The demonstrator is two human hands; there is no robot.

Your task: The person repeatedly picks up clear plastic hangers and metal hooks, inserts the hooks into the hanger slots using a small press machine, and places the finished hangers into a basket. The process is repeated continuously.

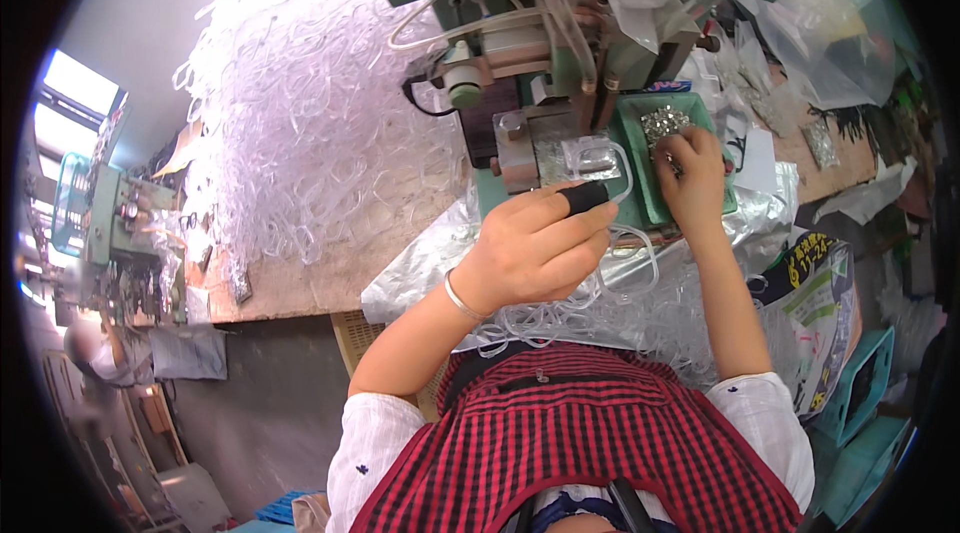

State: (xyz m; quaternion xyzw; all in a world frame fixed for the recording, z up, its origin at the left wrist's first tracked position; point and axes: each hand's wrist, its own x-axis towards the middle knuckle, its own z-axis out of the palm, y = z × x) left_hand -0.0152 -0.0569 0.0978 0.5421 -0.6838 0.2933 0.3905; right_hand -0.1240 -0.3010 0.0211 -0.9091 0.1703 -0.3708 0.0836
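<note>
My left hand (540, 248) is closed, with a black cover on one finger. It pinches a clear plastic loop (627, 173) at the front of a bench machine (520, 148) with a metal block. My right hand (693, 178) reaches into a green tray (647, 198) just right of the machine. Its fingers are curled together over a heap of small shiny metal pieces (662, 121); what lies between the fingertips is hidden. Several more clear loops (580, 318) lie close in front of me, below my left hand.
A big spread of clear plastic loops (310, 123) covers the left of the wooden table (290, 283). Clear plastic bags (825, 33) lie at the far right. Teal crates (860, 383) stand low on the right. Another person (110, 353) sits far left.
</note>
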